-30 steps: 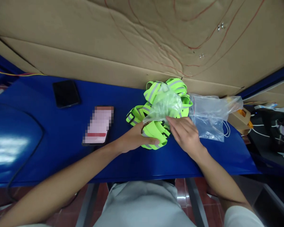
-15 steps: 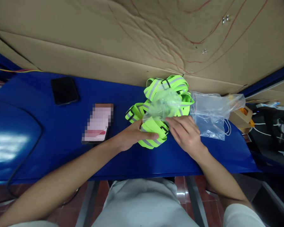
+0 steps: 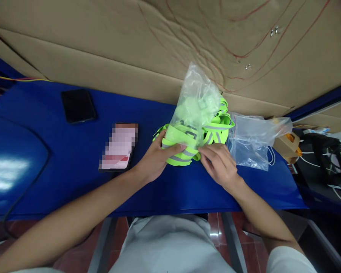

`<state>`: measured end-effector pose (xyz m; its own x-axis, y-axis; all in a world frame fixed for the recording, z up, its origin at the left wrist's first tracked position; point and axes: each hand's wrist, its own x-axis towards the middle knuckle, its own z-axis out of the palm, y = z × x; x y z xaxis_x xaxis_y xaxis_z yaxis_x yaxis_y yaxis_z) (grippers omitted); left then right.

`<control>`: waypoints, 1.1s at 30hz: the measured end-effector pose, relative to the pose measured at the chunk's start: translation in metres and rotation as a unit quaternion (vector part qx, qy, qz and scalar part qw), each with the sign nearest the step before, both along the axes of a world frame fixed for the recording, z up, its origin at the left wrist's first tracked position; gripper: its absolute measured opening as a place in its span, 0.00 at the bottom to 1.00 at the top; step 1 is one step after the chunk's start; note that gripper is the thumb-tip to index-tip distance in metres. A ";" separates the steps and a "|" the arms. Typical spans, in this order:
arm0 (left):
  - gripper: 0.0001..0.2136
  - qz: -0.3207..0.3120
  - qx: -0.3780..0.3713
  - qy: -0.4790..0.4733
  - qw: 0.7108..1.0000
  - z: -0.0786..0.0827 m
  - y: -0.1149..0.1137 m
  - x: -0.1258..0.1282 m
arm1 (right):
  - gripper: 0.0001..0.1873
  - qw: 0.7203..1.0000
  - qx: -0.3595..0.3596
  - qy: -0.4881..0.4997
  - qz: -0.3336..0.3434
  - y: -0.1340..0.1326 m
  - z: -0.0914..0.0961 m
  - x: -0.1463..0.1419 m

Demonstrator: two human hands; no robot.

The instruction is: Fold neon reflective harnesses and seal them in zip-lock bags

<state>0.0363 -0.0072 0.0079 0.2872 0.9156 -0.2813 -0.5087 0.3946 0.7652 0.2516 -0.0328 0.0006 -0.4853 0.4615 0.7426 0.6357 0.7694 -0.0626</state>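
Observation:
My left hand point(image 3: 156, 157) is wrapped round a folded neon-yellow reflective strap point(image 3: 180, 154) with grey stripes, its thumb lying across the front. The strap's upper part, with black buckles, sits inside a clear plastic bag point(image 3: 194, 91) that points up and away from me. At the bag's lower right edge, my right hand point(image 3: 220, 161) pinches the plastic near the opening. Behind the bag, more neon-yellow reflective straps point(image 3: 220, 127) lie heaped on the blue table point(image 3: 170, 193), partly hidden by it.
Left of my hands lie a phone with a lit screen point(image 3: 119, 146) and a black flat object point(image 3: 78, 106). On the right are clear plastic bags point(image 3: 250, 140), a small cardboard box point(image 3: 287, 146) and black gear with white cables point(image 3: 321, 155). Cardboard point(image 3: 102, 49) walls the back.
The plastic bag, crumpled before, now stands stretched out upward over the strap's upper part. My left hand has shifted slightly up with the strap; my right hand still pinches the bag's edge.

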 end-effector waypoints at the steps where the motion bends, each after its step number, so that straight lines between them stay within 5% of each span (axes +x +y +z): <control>1: 0.28 0.005 -0.002 0.000 1.000 -0.001 -0.001 0.001 | 0.28 1.000 0.002 0.006 0.012 -0.001 0.000 0.000; 13: 0.23 0.044 0.024 -0.017 0.999 0.002 -0.008 0.006 | 0.27 0.999 0.004 0.005 0.035 -0.007 0.000 -0.004; 16: 0.21 0.060 0.045 -0.023 0.997 -0.001 -0.007 0.006 | 0.20 0.994 -0.083 0.065 0.015 -0.004 -0.003 -0.011; 18: 0.20 0.074 0.063 -0.031 0.995 -0.004 -0.004 0.005 | 0.21 0.964 -0.204 0.169 -0.010 0.000 -0.006 -0.018; 20: 0.21 0.093 0.075 -0.039 0.992 -0.006 -0.003 0.005 | 0.29 0.902 -0.339 0.267 0.001 0.003 -0.009 -0.026; 22: 0.23 0.098 0.080 -0.037 0.991 -0.008 -0.002 0.006 | 0.33 0.833 -0.453 0.314 0.048 0.005 -0.012 -0.037; 24: 0.24 0.089 0.088 -0.023 0.992 -0.011 -0.003 0.007 | 0.31 0.794 -0.509 0.326 0.071 0.004 -0.013 -0.050; 33: 0.42 -0.036 0.161 0.000 0.986 -0.020 -0.004 -0.002 | 0.27 0.805 -0.439 0.398 0.026 0.005 -0.013 -0.058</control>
<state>0.0338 -0.0116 -0.0119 0.3543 0.9349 0.0219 -0.4892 0.1653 0.8564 0.1938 -0.0283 -0.0129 -0.0515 0.9726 0.2269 0.0937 0.2309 -0.9685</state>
